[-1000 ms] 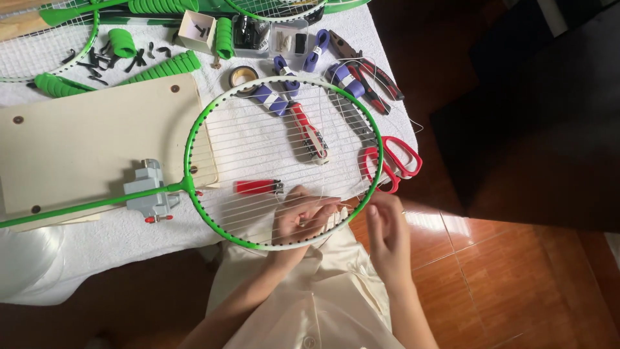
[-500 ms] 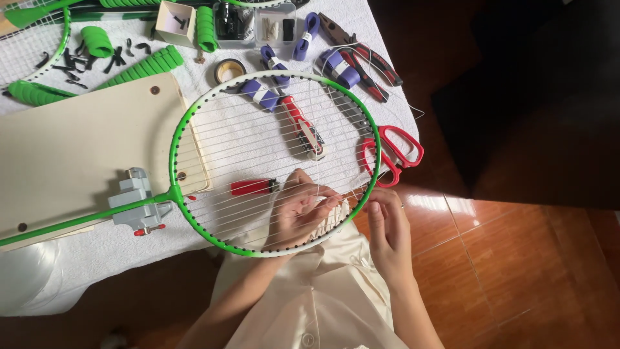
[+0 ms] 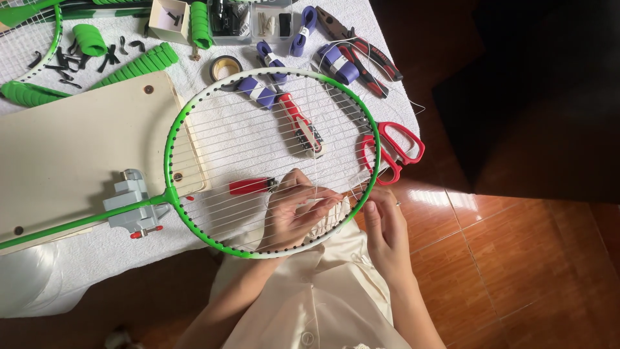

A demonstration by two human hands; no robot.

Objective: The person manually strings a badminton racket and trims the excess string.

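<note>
Bright daylight floods the white-clothed worktop (image 3: 387,26) from eleven o'clock, everything crisp there. Glare streaks the polished wooden floor (image 3: 516,258) at three o'clock. Deep shadow swallows one o'clock, and seven o'clock sits dim too.

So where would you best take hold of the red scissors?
Probably by the red loop handles of the red scissors, coming from the table's right edge: the loops lie open and bare there, while the blades run under the green racket frame.
</note>
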